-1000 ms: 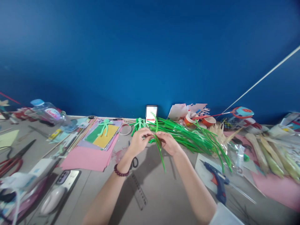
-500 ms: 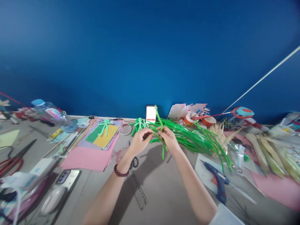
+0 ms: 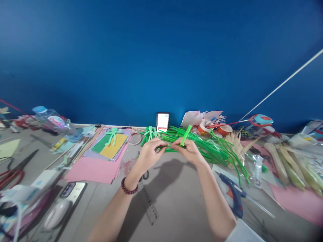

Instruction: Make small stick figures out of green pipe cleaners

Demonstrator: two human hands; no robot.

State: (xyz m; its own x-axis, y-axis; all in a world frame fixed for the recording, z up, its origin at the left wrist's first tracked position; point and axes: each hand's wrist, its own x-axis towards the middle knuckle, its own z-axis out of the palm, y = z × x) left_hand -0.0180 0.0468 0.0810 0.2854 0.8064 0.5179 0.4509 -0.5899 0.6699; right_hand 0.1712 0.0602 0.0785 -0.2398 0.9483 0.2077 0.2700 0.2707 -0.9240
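Pinching green pipe cleaner (image 3: pixel 185 135) between left hand (image 3: pixel 148 155) and right hand (image 3: pixel 189 152), both grips closed, middle hidden by fingers

The green pipe cleaner (image 3: pixel 185 135) that hung down from the hands a second ago got flipped up; its free end poked upward over the right hand (image 3: pixel 189 152), which slid right, away from the left hand (image 3: pixel 148 153).

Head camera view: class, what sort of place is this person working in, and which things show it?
Probably a craft table against a blue wall. Both hands, left hand and right hand, hold a green pipe cleaner; coloured paper sheets, a glue gun and scissors lie around.
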